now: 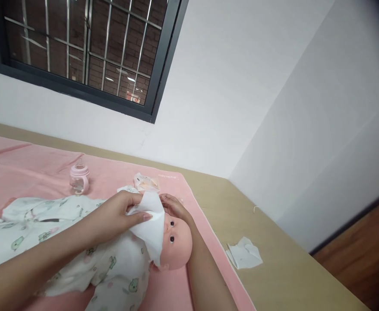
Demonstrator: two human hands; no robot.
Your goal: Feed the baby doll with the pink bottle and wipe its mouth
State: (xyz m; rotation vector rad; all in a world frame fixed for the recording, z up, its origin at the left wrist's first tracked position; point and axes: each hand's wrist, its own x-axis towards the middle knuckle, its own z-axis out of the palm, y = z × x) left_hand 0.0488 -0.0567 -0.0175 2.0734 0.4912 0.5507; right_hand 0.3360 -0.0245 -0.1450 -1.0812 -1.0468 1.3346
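The left hand [121, 214] held a soft white paper wipe [153, 233] against the cheek of a plastic baby doll in a white printed romper [178, 242], its grip pinching the wipe's upper edge between thumb and fingers. The right hand [175, 207] rested on the crown of the doll's head, fingers loosely spread and curved over it. The doll lay on a pink cloth mat [30, 168], head close to the mat's right edge. Beyond that edge ran a broad strip of tan wooden table [273, 276], where a few folded white wipes [244, 253] lay well apart from the hands. A small pink plastic baby bottle [78, 177] and a crumpled clear packet [146, 182] sat behind the doll, nearer the wall.
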